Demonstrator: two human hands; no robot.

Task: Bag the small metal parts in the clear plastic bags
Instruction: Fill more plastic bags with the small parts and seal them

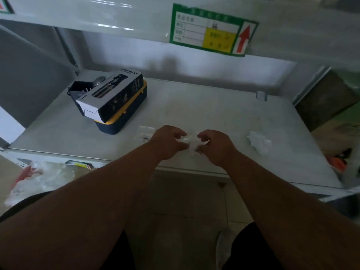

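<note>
Head view: my left hand (pixel 169 142) and right hand (pixel 214 146) pinched one clear plastic bag (pixel 191 144); I judged bagging barely underway.

I judge this a stockroom or workshop packing station: white metal shelving carries a green-bordered location label (pixel 212 29) with red arrow, a boxed product (pixel 111 94), and cardboard cartons (pixel 325 98) alongside.

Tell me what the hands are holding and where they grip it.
Both hands hold one small clear plastic bag between them: the left hand pinches its left edge, the right hand its right edge. Its contents cannot be told.
</note>
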